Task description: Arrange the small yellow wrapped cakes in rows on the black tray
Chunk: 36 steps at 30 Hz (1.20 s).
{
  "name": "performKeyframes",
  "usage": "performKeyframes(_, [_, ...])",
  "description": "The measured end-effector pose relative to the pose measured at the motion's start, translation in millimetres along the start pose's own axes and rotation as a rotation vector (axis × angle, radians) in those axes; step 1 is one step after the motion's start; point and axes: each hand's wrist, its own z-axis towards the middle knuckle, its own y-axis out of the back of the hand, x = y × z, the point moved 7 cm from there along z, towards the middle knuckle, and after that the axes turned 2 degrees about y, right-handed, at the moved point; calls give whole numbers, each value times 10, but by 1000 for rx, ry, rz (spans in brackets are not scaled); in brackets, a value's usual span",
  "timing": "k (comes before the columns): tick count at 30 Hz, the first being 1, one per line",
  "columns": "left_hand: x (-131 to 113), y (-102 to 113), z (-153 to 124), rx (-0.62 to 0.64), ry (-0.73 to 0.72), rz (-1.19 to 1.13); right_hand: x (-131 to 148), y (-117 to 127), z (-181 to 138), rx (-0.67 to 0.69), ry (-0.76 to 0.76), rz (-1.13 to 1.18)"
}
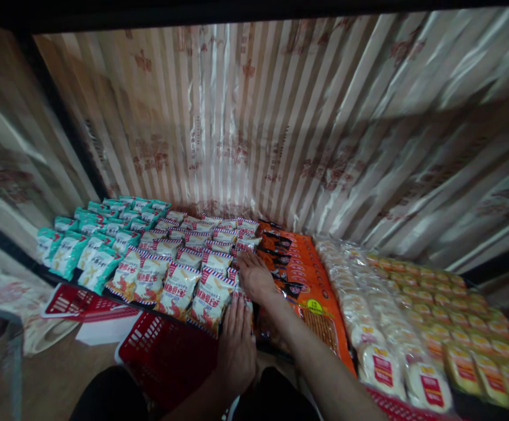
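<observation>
White snack bags (210, 295) with red print and striped top edges stand in rows on a low shelf. Against the right-hand column of these bags lies my left hand (236, 348), at the front, fingers straight and close together. Farther back, my right hand (256, 278) rests flat on the same column, its fingers stretched out. Both palms face the bags, and neither hand is wrapped around one. The bags beneath the hands are partly hidden. Just right of my right hand are large orange snack packs (315, 269).
Teal snack bags (99, 266) fill the shelf's left end. To the right are clear-wrapped round white cakes (383, 371) and yellow-wrapped packs (460, 368). Red baskets (162, 356) sit below the front edge. A striped plastic sheet (236, 117) hangs behind, under a dark bar (236, 11).
</observation>
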Motion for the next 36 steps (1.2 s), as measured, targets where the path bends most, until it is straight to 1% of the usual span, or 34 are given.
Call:
performKeyframes(3, [11,-57,47,13,37,0,-65,-67,56,19,5,-9])
performKeyframes(11, [-12,-129,112,8,87,13,-112,-150,205,61,134,38])
performKeyframes(15, [-20,-171,113,12,87,0,-123,-166,254,63,190,41])
performKeyframes(19, [-41,-230,98,28,88,-4,-148,-164,251,66,180,34])
performKeyframes(25, [-98,-296,80,34,129,22,-165,-142,197,59,177,47])
performKeyframes(30, [-111,-233,76,5,124,20,-180,-116,225,56,141,55])
performKeyframes(33, [-101,-187,96,1,122,19,-231,-95,330,29,90,65])
performKeyframes(36, [-91,-151,141,-24,120,22,-279,-137,467,68,81,34])
